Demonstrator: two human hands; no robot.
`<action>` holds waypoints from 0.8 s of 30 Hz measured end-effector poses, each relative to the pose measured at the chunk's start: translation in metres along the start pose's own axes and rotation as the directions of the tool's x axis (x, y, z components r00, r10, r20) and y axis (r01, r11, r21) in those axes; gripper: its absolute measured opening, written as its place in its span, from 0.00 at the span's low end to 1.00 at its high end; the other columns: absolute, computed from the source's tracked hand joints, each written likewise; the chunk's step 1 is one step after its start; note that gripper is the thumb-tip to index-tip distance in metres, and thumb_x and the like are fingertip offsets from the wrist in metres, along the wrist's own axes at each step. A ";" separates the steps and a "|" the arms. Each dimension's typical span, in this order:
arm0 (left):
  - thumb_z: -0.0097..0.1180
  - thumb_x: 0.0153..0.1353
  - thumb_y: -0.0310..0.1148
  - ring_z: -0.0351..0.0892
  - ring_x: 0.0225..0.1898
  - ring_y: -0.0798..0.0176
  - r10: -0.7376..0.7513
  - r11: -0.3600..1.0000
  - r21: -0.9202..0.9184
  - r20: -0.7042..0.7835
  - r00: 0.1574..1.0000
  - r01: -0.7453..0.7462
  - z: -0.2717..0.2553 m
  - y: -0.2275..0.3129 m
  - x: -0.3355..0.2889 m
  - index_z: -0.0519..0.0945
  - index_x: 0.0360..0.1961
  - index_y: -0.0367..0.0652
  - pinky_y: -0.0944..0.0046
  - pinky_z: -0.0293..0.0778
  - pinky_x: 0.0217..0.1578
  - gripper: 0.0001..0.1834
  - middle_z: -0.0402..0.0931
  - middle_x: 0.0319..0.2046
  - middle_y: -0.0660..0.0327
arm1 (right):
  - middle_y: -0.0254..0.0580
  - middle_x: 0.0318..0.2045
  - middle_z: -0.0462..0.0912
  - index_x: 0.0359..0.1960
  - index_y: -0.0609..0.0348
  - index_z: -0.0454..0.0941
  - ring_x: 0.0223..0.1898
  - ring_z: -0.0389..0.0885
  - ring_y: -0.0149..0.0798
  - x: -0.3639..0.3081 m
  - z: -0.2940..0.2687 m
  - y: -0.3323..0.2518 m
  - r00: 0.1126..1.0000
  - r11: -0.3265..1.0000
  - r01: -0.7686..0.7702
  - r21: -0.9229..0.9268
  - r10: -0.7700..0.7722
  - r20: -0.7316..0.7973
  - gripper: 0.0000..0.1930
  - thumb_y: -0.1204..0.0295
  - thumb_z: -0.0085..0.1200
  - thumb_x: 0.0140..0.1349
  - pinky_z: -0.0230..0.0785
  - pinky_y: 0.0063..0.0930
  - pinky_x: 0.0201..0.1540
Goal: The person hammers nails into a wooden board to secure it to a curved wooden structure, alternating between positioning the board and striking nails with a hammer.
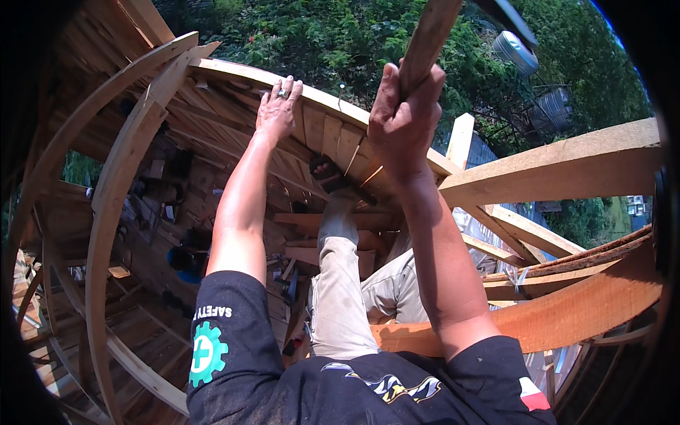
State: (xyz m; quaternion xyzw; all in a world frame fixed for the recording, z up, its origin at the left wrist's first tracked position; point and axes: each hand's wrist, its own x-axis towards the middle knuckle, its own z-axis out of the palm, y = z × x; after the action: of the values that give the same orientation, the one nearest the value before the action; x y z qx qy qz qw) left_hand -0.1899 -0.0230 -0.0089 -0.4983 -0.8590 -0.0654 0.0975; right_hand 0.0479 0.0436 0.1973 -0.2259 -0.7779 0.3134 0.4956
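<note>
Raised in front of me, my right hand (407, 117) is closed round the wooden handle of a hammer (429, 41). Most of its head is cut off by the upper edge; a curved grey metal part shows. My left hand (280, 108), with a ring on one finger, lies stretched out on the top edge of a long curved timber (234, 70). To the right of that hand, a nail (341, 93) stands upright, part of its shank sticking out of the same timber. Neither hand touches the nail.
I am perched high inside a curved timber frame. A thick beam (552, 166) crosses on the right, above a wide bent plank (559, 308). Tall curved ribs (117, 166) rise on the left. One foot (329, 176) rests against the planking. Far below lies a cluttered floor.
</note>
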 end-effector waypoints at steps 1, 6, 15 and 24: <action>0.52 0.50 0.22 0.49 0.74 0.47 0.007 1.000 -0.001 -0.007 1.000 -0.008 0.001 0.006 0.004 0.54 0.73 0.55 0.44 0.58 0.67 0.46 0.50 0.74 0.57 | 0.65 0.33 0.81 0.45 0.65 0.66 0.38 0.83 0.59 -0.027 0.007 0.036 0.945 0.960 -0.252 -0.119 0.271 0.183 0.13 0.68 0.51 0.69 0.73 0.44 0.41; 0.55 0.52 0.25 0.47 0.75 0.50 -0.033 0.999 -0.011 0.065 0.997 0.034 0.000 0.004 -0.005 0.52 0.74 0.57 0.44 0.55 0.69 0.47 0.46 0.75 0.60 | 0.74 0.35 0.80 0.43 0.70 0.70 0.46 0.78 0.71 -0.004 -0.026 0.023 0.723 0.828 -0.267 -0.493 0.510 0.466 0.19 0.61 0.50 0.68 0.69 0.51 0.48; 0.56 0.51 0.26 0.47 0.75 0.49 -0.020 1.000 0.015 0.027 0.999 0.019 0.000 0.005 -0.003 0.51 0.74 0.56 0.42 0.54 0.69 0.48 0.46 0.75 0.59 | 0.42 0.18 0.76 0.40 0.63 0.66 0.18 0.78 0.34 0.062 -0.023 -0.025 0.962 0.969 0.239 0.061 -0.228 -0.147 0.11 0.67 0.49 0.70 0.73 0.30 0.23; 0.56 0.51 0.27 0.43 0.76 0.50 -0.065 0.998 0.021 0.070 0.995 0.063 -0.002 0.003 -0.006 0.50 0.74 0.59 0.42 0.52 0.69 0.49 0.44 0.76 0.61 | 0.52 0.29 0.82 0.40 0.65 0.74 0.29 0.82 0.44 0.037 -0.035 -0.007 0.913 0.947 -0.156 -0.282 0.247 0.325 0.13 0.65 0.50 0.67 0.74 0.35 0.33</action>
State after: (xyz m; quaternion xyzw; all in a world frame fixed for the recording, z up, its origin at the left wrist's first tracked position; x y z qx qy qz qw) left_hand -0.1839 -0.0272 -0.0088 -0.4716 -0.8780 -0.0428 0.0694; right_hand 0.0649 0.0729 0.2364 -0.3057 -0.8601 0.2983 0.2787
